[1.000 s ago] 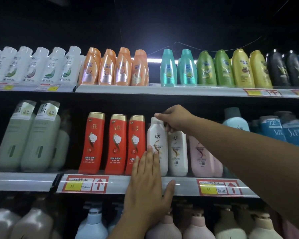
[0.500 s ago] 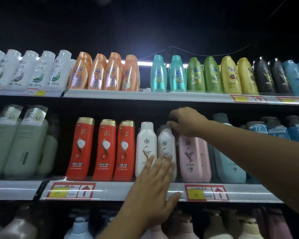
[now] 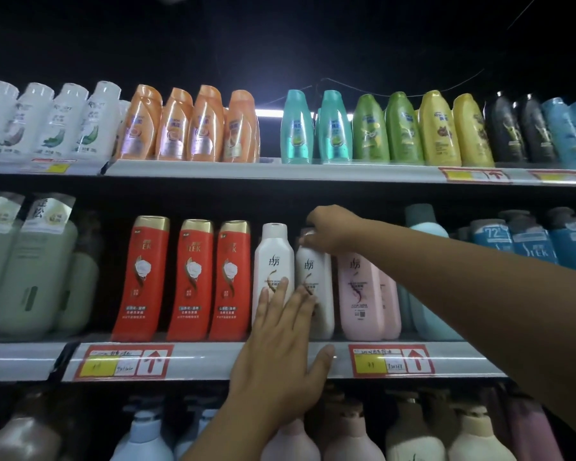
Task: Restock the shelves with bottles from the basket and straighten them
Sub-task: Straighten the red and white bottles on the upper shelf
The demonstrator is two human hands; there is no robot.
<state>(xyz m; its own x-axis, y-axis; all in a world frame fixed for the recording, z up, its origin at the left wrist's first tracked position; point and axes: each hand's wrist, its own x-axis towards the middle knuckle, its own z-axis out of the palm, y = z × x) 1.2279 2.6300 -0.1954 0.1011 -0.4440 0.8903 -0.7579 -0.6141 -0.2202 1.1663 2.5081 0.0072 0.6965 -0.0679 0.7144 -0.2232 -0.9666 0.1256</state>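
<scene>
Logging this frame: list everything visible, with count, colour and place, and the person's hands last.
Top shelf: white edge; about five white bottles, four orange bottles, two teal, two green, two yellow, two black, blue at far right.
Middle shelf: white edge; pale green bottles at left, three red bottles, two white shampoo bottles, pink bottles, pale blue bottle, blue bottles at right.
Price tags: red and yellow, on shelf edges.
Bottom shelf: pump bottles, white, pink and cream, partly seen.
Left hand: fingers flat against the white shampoo bottles.
Right hand: on the top of the second white one.
</scene>
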